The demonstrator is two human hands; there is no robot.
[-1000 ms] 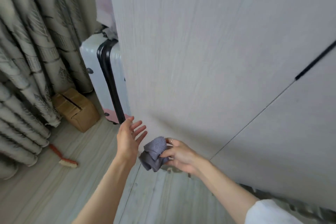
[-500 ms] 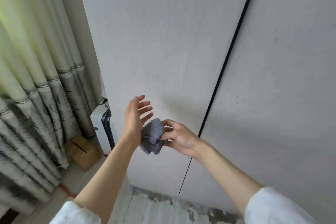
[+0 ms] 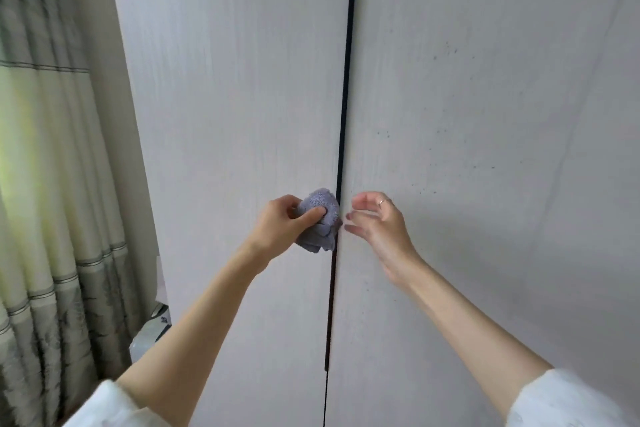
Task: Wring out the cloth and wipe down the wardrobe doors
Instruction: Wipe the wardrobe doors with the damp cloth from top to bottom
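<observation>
Lower part of cloth [image 3: 320,222] bunched and folded on itself, so true extent not readable; left edge of it covered by the gripping fingers. Contact between cloth and door surface not resolvable. Both white sleeves cut off at bottom of view; pale object low beside the curtain [image 3: 52,184] only partly seen, not identifiable. Left hand [image 3: 282,224] clenched round the grey cloth, thumb across its front, fingers curled behind. Right hand [image 3: 377,222] released, holding nothing, fingers loosely spread and slightly bent, fingertips pointing toward the cloth, just right of the black handle strip [image 3: 346,97], ring on one finger. Cloth sitting on the left wardrobe door [image 3: 225,80], touching or just overlapping the handle strip at mid height. Right wardrobe door [image 3: 485,114] broad and bare to the right of the strip, faint dark specks scattered over it. Left door ending at a vertical edge well left of the strip, curtain beyond.
</observation>
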